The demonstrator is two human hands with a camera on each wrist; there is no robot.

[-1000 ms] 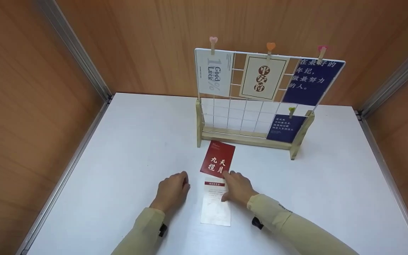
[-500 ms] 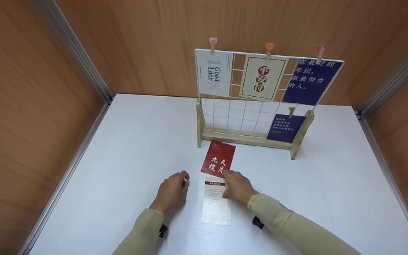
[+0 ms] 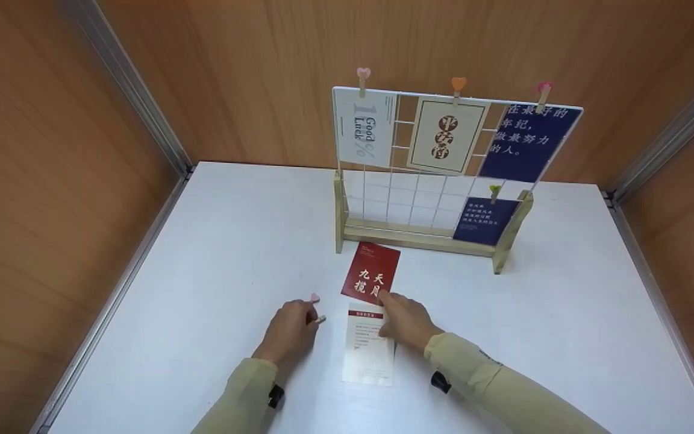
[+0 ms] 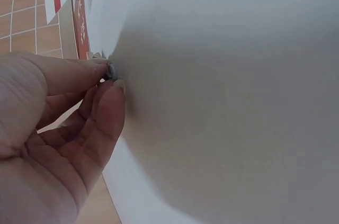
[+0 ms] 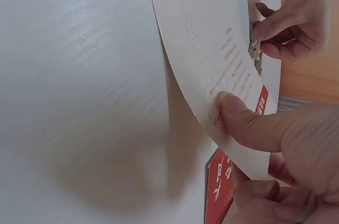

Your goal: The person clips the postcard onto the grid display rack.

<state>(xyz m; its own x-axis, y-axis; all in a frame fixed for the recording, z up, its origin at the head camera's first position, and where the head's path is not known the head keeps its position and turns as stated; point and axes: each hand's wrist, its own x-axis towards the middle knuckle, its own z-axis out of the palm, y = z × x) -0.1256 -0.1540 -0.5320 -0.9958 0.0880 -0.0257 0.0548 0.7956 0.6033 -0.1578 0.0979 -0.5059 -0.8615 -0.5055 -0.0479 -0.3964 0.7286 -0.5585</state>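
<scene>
A small wooden clothespin with a pink heart point(image 3: 314, 298) is pinched between the thumb and fingers of my left hand point(image 3: 290, 330), low over the white table. Its metal spring point(image 4: 111, 70) shows at the fingertips in the left wrist view. My right hand point(image 3: 410, 320) pinches the top edge of a white card point(image 3: 368, 358) with a red band; in the right wrist view the thumb lies on the printed face and the card point(image 5: 196, 49) bends up off the table. Just beyond, a red card point(image 3: 374, 265) with white characters lies partly under the right fingertips.
Behind the cards stands a white wire grid rack on a wooden base point(image 3: 407, 237). Heart-topped clothespins hold a Good Luck card point(image 3: 364, 141), a cream card point(image 3: 448, 135) and two navy cards point(image 3: 485, 220) on it. Wooden panels point(image 3: 232, 78) enclose the white table point(image 3: 232, 241).
In my left hand the clothespin has turned into view, its pink heart and wooden end now sticking out past the fingers. The right hand and its card have barely moved.
</scene>
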